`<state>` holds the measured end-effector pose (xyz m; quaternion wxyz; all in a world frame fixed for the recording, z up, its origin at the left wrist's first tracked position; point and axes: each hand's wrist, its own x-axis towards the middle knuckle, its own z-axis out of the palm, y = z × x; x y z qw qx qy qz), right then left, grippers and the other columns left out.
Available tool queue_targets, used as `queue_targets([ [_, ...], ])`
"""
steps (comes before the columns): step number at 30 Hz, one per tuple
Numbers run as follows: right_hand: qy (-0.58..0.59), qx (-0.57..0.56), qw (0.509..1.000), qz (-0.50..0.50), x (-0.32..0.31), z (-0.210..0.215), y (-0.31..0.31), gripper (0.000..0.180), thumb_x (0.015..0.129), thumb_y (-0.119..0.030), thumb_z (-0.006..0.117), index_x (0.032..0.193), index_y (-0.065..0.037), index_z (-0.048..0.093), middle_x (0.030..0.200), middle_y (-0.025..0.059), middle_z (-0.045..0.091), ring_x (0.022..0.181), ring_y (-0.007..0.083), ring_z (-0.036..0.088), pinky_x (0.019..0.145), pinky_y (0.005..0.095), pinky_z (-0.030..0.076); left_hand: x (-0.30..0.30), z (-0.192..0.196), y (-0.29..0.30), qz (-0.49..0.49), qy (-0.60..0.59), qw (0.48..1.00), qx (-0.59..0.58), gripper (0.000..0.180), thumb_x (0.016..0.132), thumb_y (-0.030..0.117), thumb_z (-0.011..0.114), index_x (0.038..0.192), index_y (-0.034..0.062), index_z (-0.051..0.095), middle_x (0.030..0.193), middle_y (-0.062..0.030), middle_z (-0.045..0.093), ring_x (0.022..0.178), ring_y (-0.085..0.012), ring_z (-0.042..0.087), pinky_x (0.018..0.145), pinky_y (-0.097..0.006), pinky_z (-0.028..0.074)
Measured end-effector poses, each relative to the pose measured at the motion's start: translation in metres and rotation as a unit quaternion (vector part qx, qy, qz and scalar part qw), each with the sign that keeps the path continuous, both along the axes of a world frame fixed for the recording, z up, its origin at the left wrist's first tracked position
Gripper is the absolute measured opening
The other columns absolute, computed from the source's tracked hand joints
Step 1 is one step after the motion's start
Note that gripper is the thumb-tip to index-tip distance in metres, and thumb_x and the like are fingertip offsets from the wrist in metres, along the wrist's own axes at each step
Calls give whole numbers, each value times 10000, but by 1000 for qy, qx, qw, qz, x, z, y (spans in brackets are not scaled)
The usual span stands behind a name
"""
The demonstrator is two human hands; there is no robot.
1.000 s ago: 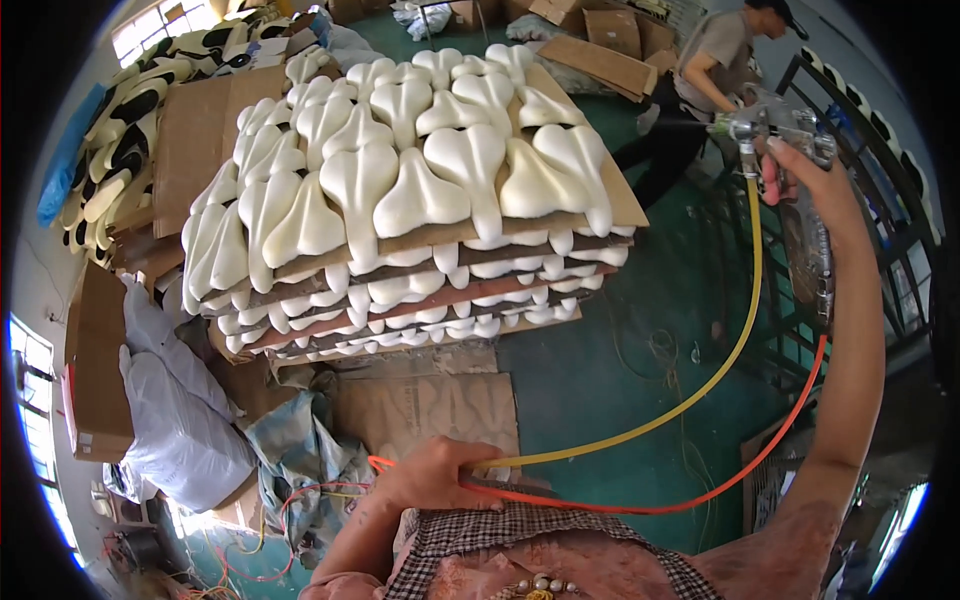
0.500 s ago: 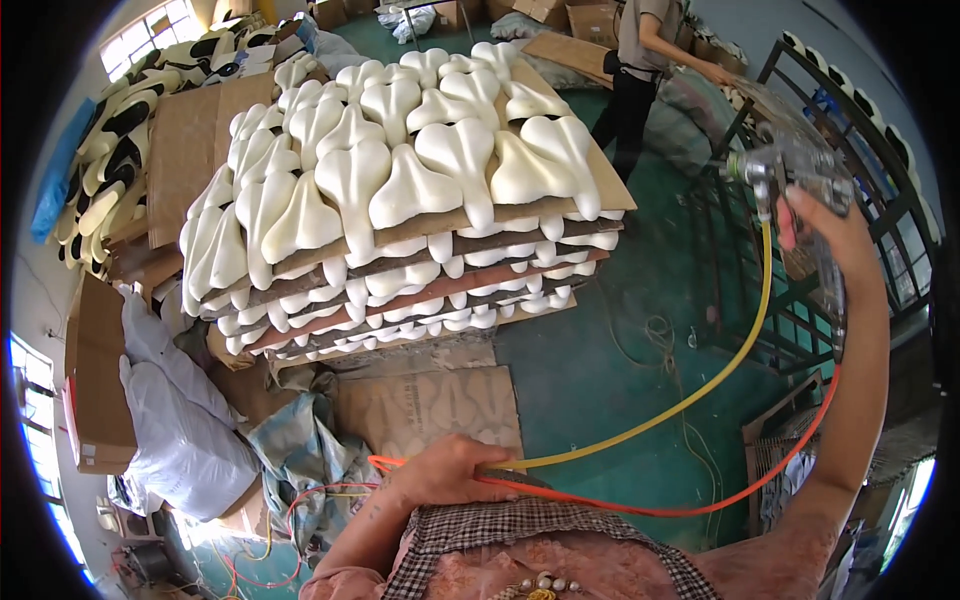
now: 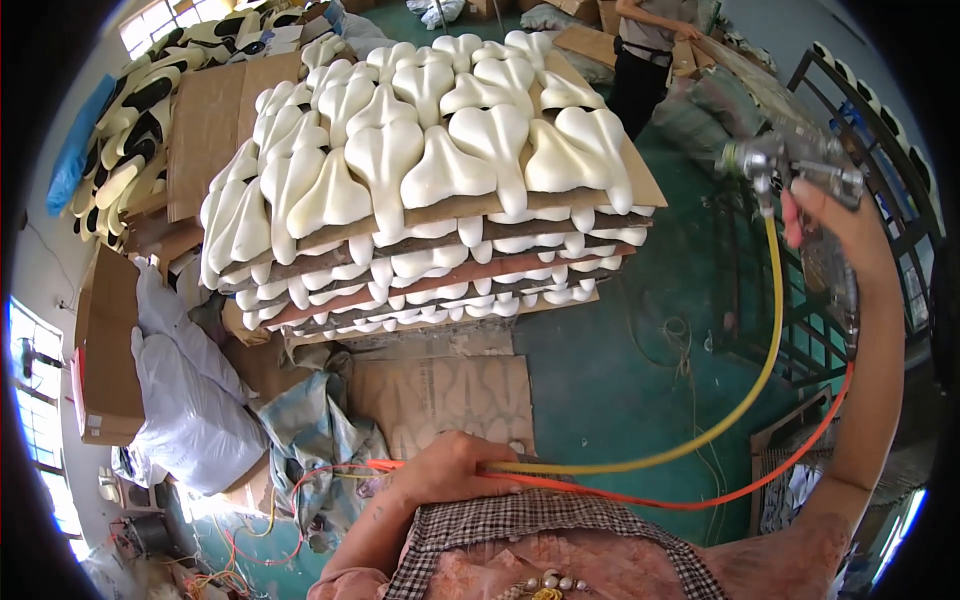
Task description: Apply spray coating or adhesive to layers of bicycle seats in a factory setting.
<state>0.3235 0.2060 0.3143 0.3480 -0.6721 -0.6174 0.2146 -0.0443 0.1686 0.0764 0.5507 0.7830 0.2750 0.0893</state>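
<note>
My right hand is raised at the far right, closed around the handle of a metal spray gun. The gun's nozzle faces left, toward the stack. A yellow hose and an orange hose hang from the gun in a long curve. Low in front of my body, my left hand is wrapped around both hoses. Ahead stands a layered stack of boards with cream-white foam bicycle saddle shapes covering its top. More of these shapes stick out between the lower boards.
Flattened cardboard lies on the green floor before the stack. White sacks and a carton stand at left. A dark metal rack is at right. Beyond the stack stands another person. Hoses coil at lower left.
The view has shifted a little, so the stack sits further right. Both hands keep their grip on the gun and hoses. The other person's arm has drawn in closer to the body.
</note>
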Motion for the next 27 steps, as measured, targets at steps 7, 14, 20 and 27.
queue_targets([
  [7,26,-10,1000,-4,12,-3,-3,249,805,-245,590,862,-6,548,665,55,550,542,133,537,549,269,455,-2,4,8,5,-22,1000,19,279,748,309,672,921,93,637,712,-142,600,659,-322,584,581,-382,448],
  [14,53,34,998,22,-34,2,53,230,820,-258,584,795,-30,571,657,39,560,558,120,543,545,249,438,-18,12,37,-17,-8,1000,24,286,776,321,641,921,74,634,720,-157,601,672,-333,586,596,-392,449],
  [20,3,67,997,39,-74,25,134,240,815,-277,592,754,-46,583,632,26,566,537,105,542,515,235,416,-68,14,70,10,-18,999,39,270,786,302,631,923,70,635,713,-156,599,661,-327,582,592,-379,446],
  [27,-3,79,997,13,-126,28,182,246,826,-285,577,752,-50,585,634,21,571,520,105,544,504,232,416,-132,11,114,24,-26,999,-7,263,789,284,636,923,58,638,700,-156,594,642,-324,573,583,-370,445],
])
